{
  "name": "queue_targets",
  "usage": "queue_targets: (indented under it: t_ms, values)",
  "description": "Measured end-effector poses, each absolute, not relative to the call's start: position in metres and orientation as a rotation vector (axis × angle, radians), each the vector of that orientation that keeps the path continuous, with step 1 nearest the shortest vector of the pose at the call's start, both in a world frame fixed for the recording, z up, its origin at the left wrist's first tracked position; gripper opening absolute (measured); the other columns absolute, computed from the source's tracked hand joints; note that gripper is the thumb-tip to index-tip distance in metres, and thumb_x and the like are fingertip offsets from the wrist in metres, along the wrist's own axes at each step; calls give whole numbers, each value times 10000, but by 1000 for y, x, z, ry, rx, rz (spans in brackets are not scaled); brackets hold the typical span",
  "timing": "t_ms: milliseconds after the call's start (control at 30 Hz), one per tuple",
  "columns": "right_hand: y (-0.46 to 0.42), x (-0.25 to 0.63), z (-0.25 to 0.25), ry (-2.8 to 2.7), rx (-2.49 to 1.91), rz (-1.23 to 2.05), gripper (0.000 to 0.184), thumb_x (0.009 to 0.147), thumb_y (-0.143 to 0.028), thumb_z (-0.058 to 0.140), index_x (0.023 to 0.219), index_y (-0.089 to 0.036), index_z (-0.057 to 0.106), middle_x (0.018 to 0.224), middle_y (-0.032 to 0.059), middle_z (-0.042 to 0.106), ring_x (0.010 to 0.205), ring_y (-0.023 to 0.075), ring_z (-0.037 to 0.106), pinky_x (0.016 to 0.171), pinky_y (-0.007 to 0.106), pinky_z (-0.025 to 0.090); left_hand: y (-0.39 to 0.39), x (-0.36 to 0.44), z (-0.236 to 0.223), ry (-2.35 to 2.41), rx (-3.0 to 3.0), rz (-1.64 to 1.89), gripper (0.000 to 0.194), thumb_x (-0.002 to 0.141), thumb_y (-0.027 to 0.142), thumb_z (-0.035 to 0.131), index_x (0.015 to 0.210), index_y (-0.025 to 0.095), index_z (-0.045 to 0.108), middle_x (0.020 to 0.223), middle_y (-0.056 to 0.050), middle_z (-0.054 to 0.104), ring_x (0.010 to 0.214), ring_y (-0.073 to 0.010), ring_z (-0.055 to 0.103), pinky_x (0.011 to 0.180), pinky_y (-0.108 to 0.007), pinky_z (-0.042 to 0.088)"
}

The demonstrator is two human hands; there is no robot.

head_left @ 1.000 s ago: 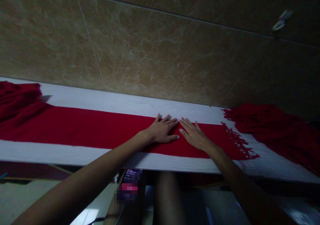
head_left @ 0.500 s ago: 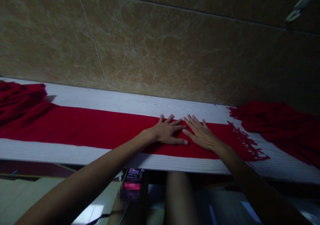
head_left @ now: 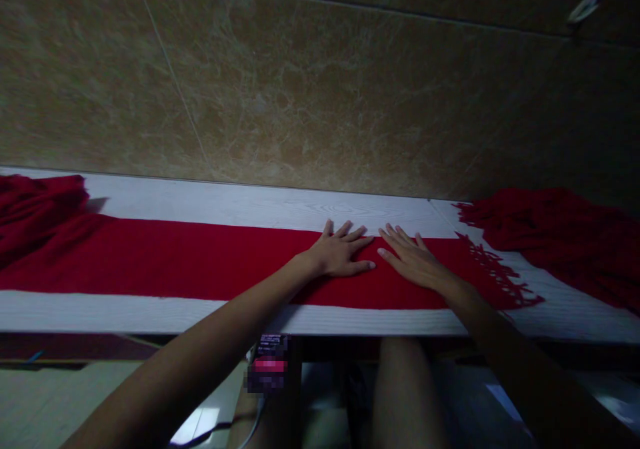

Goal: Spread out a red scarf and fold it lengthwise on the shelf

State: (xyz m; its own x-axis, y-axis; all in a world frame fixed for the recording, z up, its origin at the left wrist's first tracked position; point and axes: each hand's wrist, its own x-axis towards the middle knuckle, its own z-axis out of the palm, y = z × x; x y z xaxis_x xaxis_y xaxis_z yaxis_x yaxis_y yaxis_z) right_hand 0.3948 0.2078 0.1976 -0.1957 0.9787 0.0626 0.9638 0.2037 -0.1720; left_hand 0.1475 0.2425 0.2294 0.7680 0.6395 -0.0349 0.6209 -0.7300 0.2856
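Note:
A red scarf [head_left: 200, 259] with a fringed right end lies flat in a long strip on a white wood-grain tabletop [head_left: 210, 199]. On its right half my left hand [head_left: 343, 250] rests palm down, fingers spread, the tips near the scarf's far edge. Just to the right, my right hand [head_left: 413, 259] also lies flat on the cloth with its fingers stretched out. A small gap separates the two hands. The fringe [head_left: 500, 276] spreads out to the right of my right hand. At the left the scarf runs into a bunched heap [head_left: 45, 202].
Another crumpled red cloth with fringe [head_left: 555, 236] lies on the tabletop at the right. A brown marbled tile wall [head_left: 300, 96] stands right behind the table. Below the front edge, a device with a lit screen [head_left: 270, 362] and a cable rests by my leg.
Both hands stay flat on the scarf. The gap between them looks slightly wider, my right hand having shifted a little to the right. The camera view has tilted slightly.

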Motion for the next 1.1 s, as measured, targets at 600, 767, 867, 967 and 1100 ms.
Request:
queue_targets:
  t_ms: [600,767,867,967,1100]
  values:
    - [198,467,211,-2144,-2258,66,698,1020,-578,288,1625,-241,378,1711,76,268,1589,342,183,1268,660,185,241,146,233,985,2668,93,985,858,897,427,1654,333,287,1747,-64,171,1609,-422,63,1241,-742,-24]
    - [187,471,212,-2220,-2265,83,758,995,-633,348,1645,-242,339,1722,87,218,1592,353,157,1270,649,172,242,146,232,971,2670,90,994,837,916,433,1648,359,293,1749,-57,157,1608,-428,52,1230,-755,-31]
    - [184,477,211,-2241,-2251,66,761,988,-647,351,1638,-250,362,1716,97,241,1588,367,172,1268,640,193,241,145,234,976,2661,71,1004,843,908,433,1653,335,283,1747,-70,154,1610,-422,48,1229,-757,-29]
    - [183,493,207,-2195,-2255,47,740,987,-626,316,1613,-243,406,1703,93,292,1584,362,204,1273,643,173,240,145,235,975,2667,67,1001,846,900,443,1652,329,286,1745,-78,161,1610,-416,47,1230,-755,-18]
    - [189,524,206,-2026,-2229,27,691,1008,-550,195,1500,-222,551,1618,112,461,1533,343,353,1254,644,241,241,145,235,973,2677,67,973,857,885,451,1648,342,291,1745,-78,166,1614,-397,41,1231,-746,-14]
